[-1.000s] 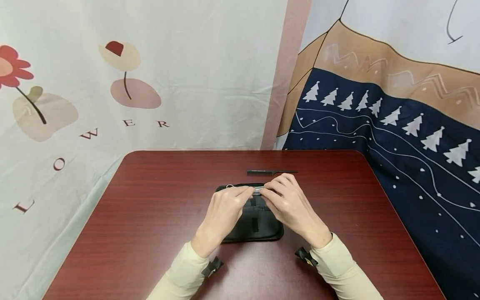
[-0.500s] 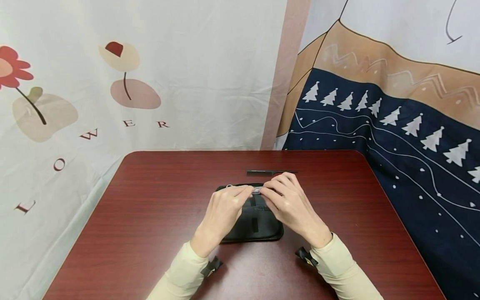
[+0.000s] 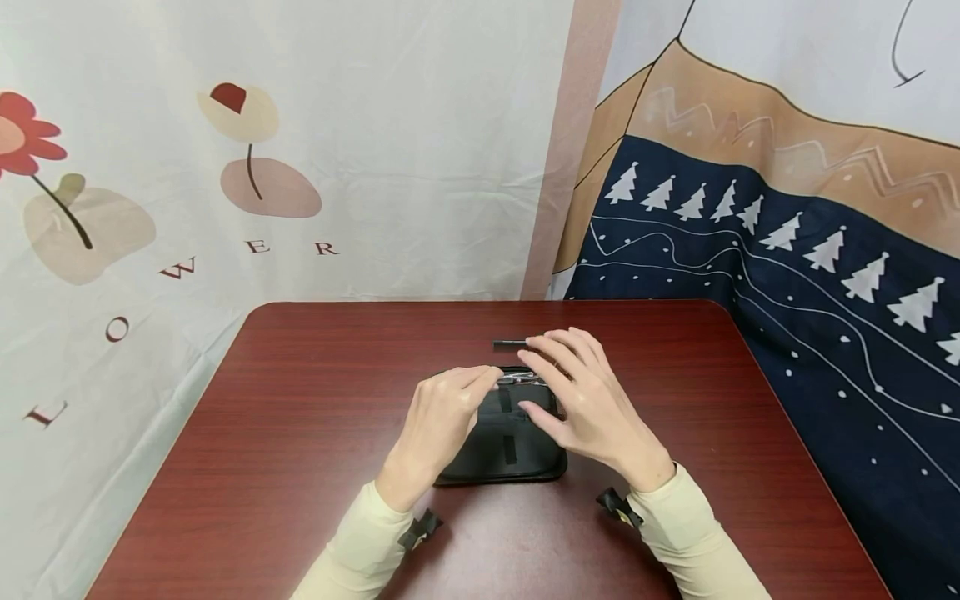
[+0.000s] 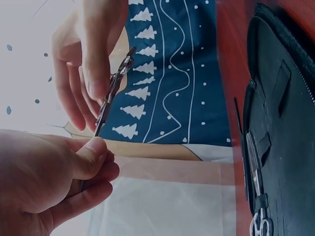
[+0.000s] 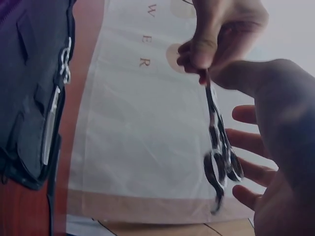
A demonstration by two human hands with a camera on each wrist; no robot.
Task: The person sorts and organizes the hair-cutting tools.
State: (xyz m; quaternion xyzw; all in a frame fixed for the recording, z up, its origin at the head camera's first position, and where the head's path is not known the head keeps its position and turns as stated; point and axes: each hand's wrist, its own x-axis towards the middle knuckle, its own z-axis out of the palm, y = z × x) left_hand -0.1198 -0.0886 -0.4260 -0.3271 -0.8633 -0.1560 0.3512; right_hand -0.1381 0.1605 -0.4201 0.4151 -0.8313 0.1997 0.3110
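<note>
In the head view my left hand [image 3: 444,419] pinches one end of a pair of silver scissors [image 3: 514,378] above a black zip case [image 3: 525,458]. My right hand [image 3: 600,407] is beside them, thumb and fingers spread apart. The finger rings of the scissors [image 5: 216,167] hang clear of the left fingertips in the right wrist view, near the right fingers. Whether the right hand touches them I cannot tell. A second pair of scissors [image 4: 255,160], with a comb-like blade, lies strapped inside the open case. The left fingers hide the gripped blade end.
A thin-tailed black comb [image 3: 508,343] lies on the red-brown table [image 3: 315,400] behind the case, partly hidden by the right hand. Printed cloths hang behind the table, a white one [image 3: 420,150] and a dark blue one [image 3: 675,250].
The right hand has let go of the scissors; its fingers have spread and it has shifted slightly right. The left hand still pinches the scissors and has moved slightly left.
</note>
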